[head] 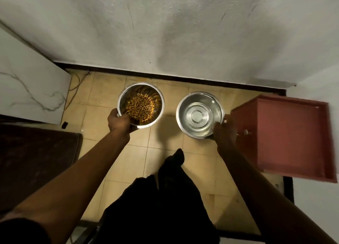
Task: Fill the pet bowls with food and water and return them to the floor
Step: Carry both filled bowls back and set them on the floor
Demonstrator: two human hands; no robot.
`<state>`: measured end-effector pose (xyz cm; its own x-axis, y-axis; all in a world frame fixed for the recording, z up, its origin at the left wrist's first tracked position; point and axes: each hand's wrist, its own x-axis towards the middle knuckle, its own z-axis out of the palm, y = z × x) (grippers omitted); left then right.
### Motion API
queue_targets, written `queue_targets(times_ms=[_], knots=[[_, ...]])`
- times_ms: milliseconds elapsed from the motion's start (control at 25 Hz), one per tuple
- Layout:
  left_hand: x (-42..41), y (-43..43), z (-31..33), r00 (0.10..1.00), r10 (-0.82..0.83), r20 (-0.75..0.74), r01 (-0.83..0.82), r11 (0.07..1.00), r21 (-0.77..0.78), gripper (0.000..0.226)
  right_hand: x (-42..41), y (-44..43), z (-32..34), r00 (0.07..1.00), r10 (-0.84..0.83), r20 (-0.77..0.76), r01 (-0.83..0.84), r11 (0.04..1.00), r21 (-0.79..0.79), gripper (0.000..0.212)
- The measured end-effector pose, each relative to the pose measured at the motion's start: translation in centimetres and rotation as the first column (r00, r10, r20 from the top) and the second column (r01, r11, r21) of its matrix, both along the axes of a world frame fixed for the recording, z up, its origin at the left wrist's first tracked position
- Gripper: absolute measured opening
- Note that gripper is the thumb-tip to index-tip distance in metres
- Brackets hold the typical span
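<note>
1. Dark-clothed legs (165,198) stand on the tan tiled floor (110,100).
2. The left hand (118,122) grips the near rim of the steel kibble bowl (152,91).
3. The right hand (224,133) grips the steel water bowl (200,113), beside a red cabinet door (286,135).
4. Whether either bowl touches the floor cannot be told.

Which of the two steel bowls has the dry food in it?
The bowl with kibble, held at its rim by the left hand, holds brown pellets. The water bowl in the right hand, beside the red cabinet door, shows only clear water.
</note>
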<state>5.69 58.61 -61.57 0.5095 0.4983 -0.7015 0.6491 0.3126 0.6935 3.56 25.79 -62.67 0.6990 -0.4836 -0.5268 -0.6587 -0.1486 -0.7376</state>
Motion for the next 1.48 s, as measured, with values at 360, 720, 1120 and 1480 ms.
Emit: queue_targets(times_ms=[360,720,1120,1480], knots=[[12.7,-0.8,-26.6,0.994,0.068,-0.082,-0.064,0.997,0.048,0.036,13.5,0.6,-24.0,0.996,-0.008,-0.092,0.017,0.995,0.098,0.044],[18.5,0.8,-53.4,0.993,0.027,-0.119,-0.024,0.999,0.032,0.042,20.6,2.2,-50.9,0.985,-0.046,-0.165,0.074,0.984,0.164,0.041],[22.5,0.9,-66.2,0.995,0.050,-0.087,-0.050,0.999,0.003,0.040,23.1,1.3,-62.9,0.967,-0.138,-0.214,0.182,0.962,0.202,0.046],[22.9,1.1,-67.7,0.992,0.061,-0.109,-0.062,0.998,-0.008,0.047,24.0,2.2,-63.7,0.944,-0.186,-0.271,0.248,0.945,0.216,0.042]])
